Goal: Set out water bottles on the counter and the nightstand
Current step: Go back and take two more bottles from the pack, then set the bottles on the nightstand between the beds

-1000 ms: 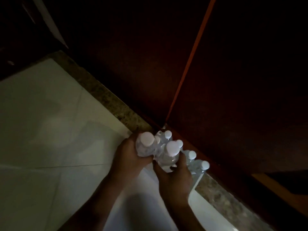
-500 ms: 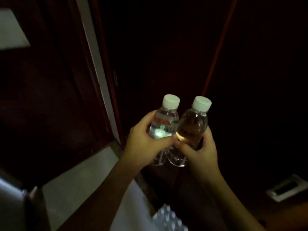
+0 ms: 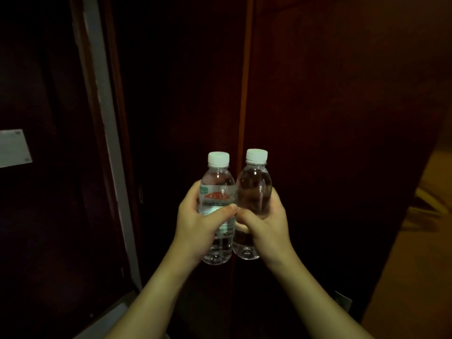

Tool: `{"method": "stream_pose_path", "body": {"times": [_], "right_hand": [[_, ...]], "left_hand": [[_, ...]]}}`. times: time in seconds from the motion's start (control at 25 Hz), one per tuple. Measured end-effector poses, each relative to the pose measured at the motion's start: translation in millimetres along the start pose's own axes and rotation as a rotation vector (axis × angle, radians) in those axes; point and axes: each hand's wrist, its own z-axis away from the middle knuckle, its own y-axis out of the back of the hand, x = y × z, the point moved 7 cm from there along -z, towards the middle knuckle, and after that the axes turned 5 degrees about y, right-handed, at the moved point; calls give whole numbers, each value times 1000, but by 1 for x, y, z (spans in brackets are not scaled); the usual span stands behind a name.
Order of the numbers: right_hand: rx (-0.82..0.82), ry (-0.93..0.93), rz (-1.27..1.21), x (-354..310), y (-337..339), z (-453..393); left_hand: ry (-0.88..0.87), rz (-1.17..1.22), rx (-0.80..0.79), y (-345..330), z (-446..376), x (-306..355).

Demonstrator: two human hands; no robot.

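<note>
Two small clear water bottles with white caps are held upright side by side at chest height. My left hand (image 3: 198, 221) grips the left bottle (image 3: 216, 189), which shows a label with a red mark. My right hand (image 3: 266, 223) grips the right bottle (image 3: 254, 187), whose label side is turned away. The two bottles touch each other, and my thumbs meet between them. Neither a counter nor a nightstand is in view.
Dark wooden panels (image 3: 330, 118) fill the view ahead, with a vertical seam (image 3: 243, 94) behind the bottles. A pale door frame strip (image 3: 102, 118) runs down the left, with a metal plate (image 3: 13, 148) beside it. A lit yellowish floor (image 3: 420, 241) shows at the right.
One second ago both hands were pulling bottles from a pack on the floor. Since then they have lifted one bottle each, and the view has swung up to the dark panels.
</note>
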Motion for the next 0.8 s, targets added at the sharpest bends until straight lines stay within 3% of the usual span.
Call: {"method": "stream_pose_path", "body": {"times": [0.24,0.44,0.6,0.8], "right_hand": [[175,22,77,-20,68,12],[488,107,323,-88,166,65],[839,187,562,-165,247,171],[1322,250,809,-290,305,384]], "left_hand": [[14,114,-97,-70,-2,-16],[84,345,-438,-191,17,-21],[203,539,-774,-309,104,-2],[298,713,-1218,-431,304,73]]}}
